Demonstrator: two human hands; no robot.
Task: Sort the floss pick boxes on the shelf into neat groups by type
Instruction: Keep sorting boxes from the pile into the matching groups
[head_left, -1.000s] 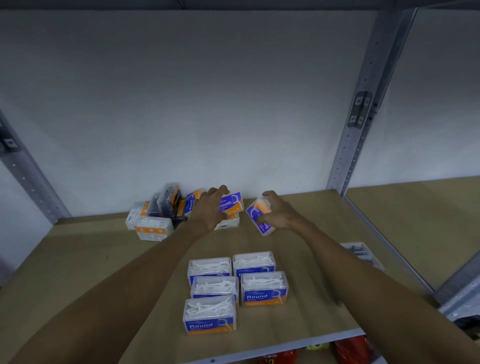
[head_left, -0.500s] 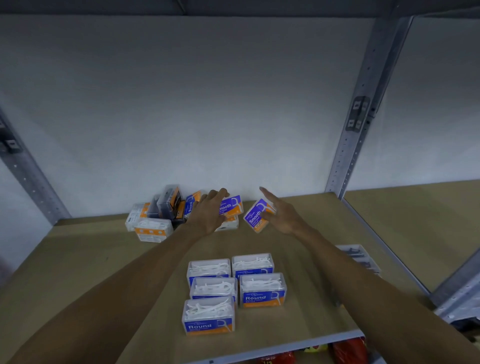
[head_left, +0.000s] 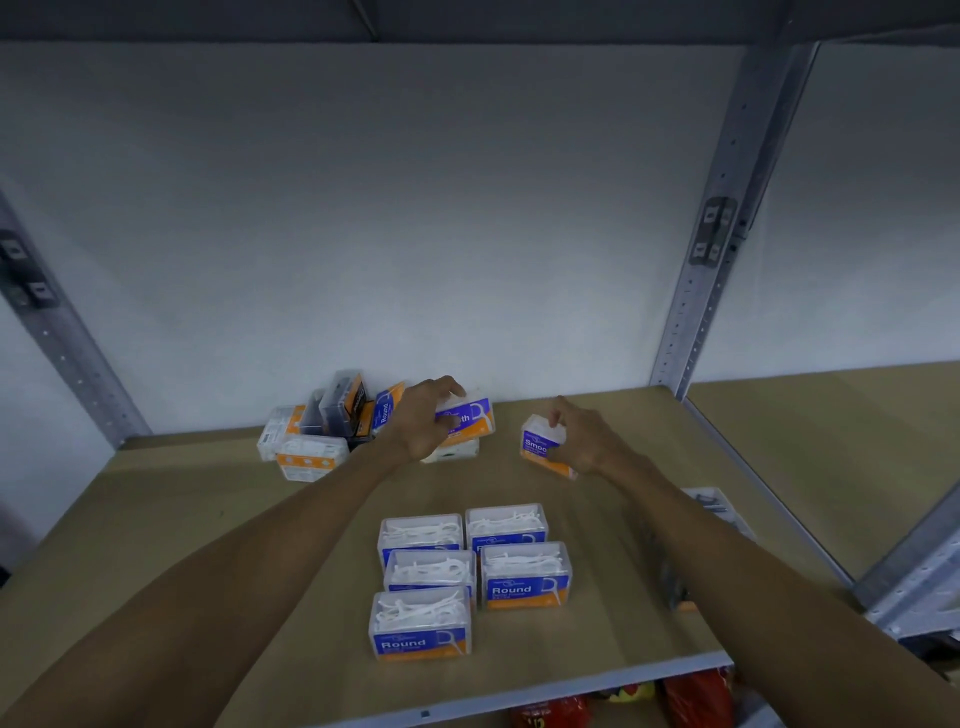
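9 o'clock, far left: grey upright post (head_left: 67, 353). On shelf (head_left: 208, 545) at 10 o'clock, against back wall: mixed pile (head_left: 322, 421) of floss pick boxes, jumbled. Clear orange-banded box (head_left: 310, 457) at pile's 6 o'clock edge, dark box (head_left: 345, 402) on top, upright Round-labelled box (head_left: 387, 410) at its 3 o'clock side.

Just at 3 o'clock of pile: left hand (head_left: 423, 423) gripping stacked Smooth box (head_left: 470, 418), fingers curled over far top edge, thumb on near face. Sitting on white box (head_left: 452, 451) underneath.

Further at 3 o'clock, across a gap: right hand (head_left: 587, 441) pinching tilted Smooth box (head_left: 537, 444) between thumb and curled fingers, forefinger sticking up. Label toward camera. Touching shelf or just off it: cannot tell.

At 6 o'clock of both hands, near front edge: Round group (head_left: 524, 577), five clear boxes in two columns, three left, two right, packed close, labels facing front.

At 3 o'clock on shelf: clear box (head_left: 717, 506) partly hidden behind right forearm, contents unclear. At 2 o'clock beyond: right upright post (head_left: 711, 249). Below front lip at 5 o'clock: red packets (head_left: 696, 696).
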